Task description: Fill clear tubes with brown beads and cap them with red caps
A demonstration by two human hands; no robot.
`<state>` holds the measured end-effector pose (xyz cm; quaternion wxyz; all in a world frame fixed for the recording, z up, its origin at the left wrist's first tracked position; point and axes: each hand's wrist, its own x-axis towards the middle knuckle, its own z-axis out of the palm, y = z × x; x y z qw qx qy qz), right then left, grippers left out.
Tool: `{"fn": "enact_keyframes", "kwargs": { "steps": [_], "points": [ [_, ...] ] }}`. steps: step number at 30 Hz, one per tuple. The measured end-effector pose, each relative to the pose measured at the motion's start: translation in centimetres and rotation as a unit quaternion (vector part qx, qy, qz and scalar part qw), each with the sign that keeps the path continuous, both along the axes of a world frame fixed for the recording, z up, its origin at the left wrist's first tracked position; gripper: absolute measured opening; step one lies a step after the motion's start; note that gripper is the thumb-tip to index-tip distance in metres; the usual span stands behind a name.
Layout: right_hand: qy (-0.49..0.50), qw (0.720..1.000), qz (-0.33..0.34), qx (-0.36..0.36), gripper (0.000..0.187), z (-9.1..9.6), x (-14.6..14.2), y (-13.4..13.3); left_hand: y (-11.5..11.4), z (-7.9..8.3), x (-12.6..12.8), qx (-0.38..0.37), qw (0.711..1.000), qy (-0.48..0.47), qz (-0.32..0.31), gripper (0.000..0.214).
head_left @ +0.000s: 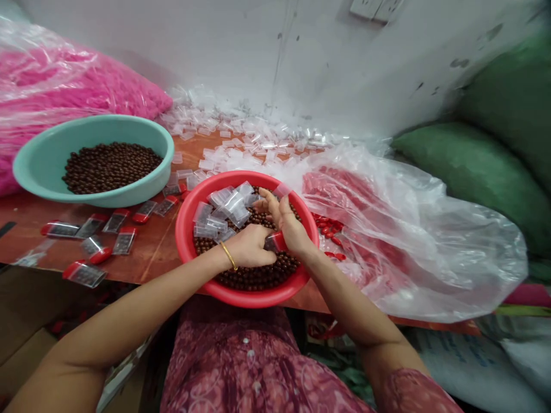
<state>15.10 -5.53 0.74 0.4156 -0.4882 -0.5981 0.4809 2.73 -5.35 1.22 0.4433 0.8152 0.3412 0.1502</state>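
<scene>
One red-capped case [272,242] is over the red basin [253,298], gripped by the left hand [252,244], while the right hand [290,226], fingers loosely bent, touches its red end. Brown beads [253,279] and clear cases [232,205] lie inside the basin; left of it, a teal bowl [43,158] stands on the bench [159,244].

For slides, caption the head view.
Left hand and right hand meet at a red-ended case over a red basin of beads.

a plum-pink top [232,381] carries a paler swirling print and two small pale buttons [248,347]. right of the buttons, a matching short sleeve [415,393] covers the upper arm; above and left of them, a thin gold-coloured bangle [228,256] rings the left wrist [217,259].
</scene>
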Motion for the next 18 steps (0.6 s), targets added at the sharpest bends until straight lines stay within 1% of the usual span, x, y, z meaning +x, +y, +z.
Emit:
{"fn": "enact_keyframes", "kwargs": {
  "steps": [3, 5, 7, 9, 10, 12, 13, 14, 15, 16, 17, 18],
  "points": [
    [-0.048, 0.997, 0.041, 0.033, 0.08, -0.7, 0.2, -0.3, -0.3, 0.0, -0.2, 0.038, 0.997, 0.063, -0.003, 0.01],
    [-0.066, 0.996, 0.04, 0.052, 0.08, -0.9, 0.2, -0.4, -0.3, -0.1, -0.4, 0.064, 0.993, 0.098, -0.002, 0.006],
    [-0.049, 0.998, 0.027, 0.029, 0.076, -0.5, -0.2, -0.4, -0.2, -0.1, -0.4, 0.09, 0.991, 0.103, 0.001, 0.003],
    [0.006, 1.0, 0.0, 0.002, 0.077, 0.4, -0.7, -0.4, 0.0, 0.1, -0.4, 0.105, 0.992, 0.073, 0.0, 0.003],
    [0.038, 0.999, -0.024, 0.005, 0.079, 1.0, -0.9, -0.4, 0.0, 0.4, -0.4, 0.106, 0.993, 0.049, -0.003, 0.003],
    [0.078, 0.993, -0.081, 0.046, 0.083, 1.8, -0.5, -0.5, -0.1, 1.3, -0.7, 0.104, 0.995, -0.007, 0.002, 0.004],
    [0.073, 0.988, -0.113, 0.07, 0.081, 2.0, 0.2, -0.6, -0.3, 1.9, -1.2, 0.104, 0.994, -0.031, 0.01, 0.005],
    [0.039, 0.985, -0.145, 0.086, 0.076, 2.0, 1.4, -0.7, -0.5, 2.5, -2.1, 0.105, 0.993, -0.049, 0.022, 0.007],
    [-0.026, 0.981, -0.172, 0.089, 0.069, 1.8, 3.0, -1.0, -0.7, 3.1, -3.3, 0.11, 0.992, -0.056, 0.041, 0.01],
    [-0.117, 0.969, -0.201, 0.08, 0.059, 1.3, 4.9, -1.3, -0.8, 3.5, -4.9, 0.119, 0.989, -0.049, 0.071, 0.014],
    [-0.255, 0.94, -0.22, 0.055, 0.05, 0.7, 7.1, -1.7, -0.8, 3.7, -6.9, 0.129, 0.986, -0.029, 0.105, 0.018],
    [-0.403, 0.888, -0.219, 0.014, 0.044, -0.1, 9.4, -2.2, -0.7, 3.6, -9.2, 0.15, 0.976, 0.013, 0.156, 0.023]
  ]
}}
